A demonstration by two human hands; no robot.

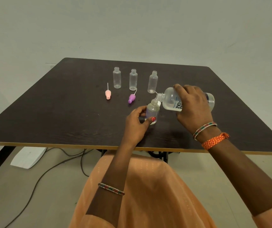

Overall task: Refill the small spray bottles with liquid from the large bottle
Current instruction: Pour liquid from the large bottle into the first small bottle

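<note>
My right hand [192,106] grips the large clear bottle [171,100], tipped on its side with its neck pointing left, right over the mouth of a small bottle. My left hand [136,124] holds that small clear bottle [153,109] upright on the dark table [49,116], thumb and fingers around its lower body. Three more small uncapped bottles stand in a row behind: left [117,79], middle [133,79], right [152,82]. A pink spray cap [108,94] and a purple spray cap [131,98] lie in front of them. A white cap is partly hidden behind the held bottles.
The table's near edge [66,145] runs just under my forearms. Below it lie black cables [49,170] and a white box [28,157] on the floor. A plain wall stands behind the table.
</note>
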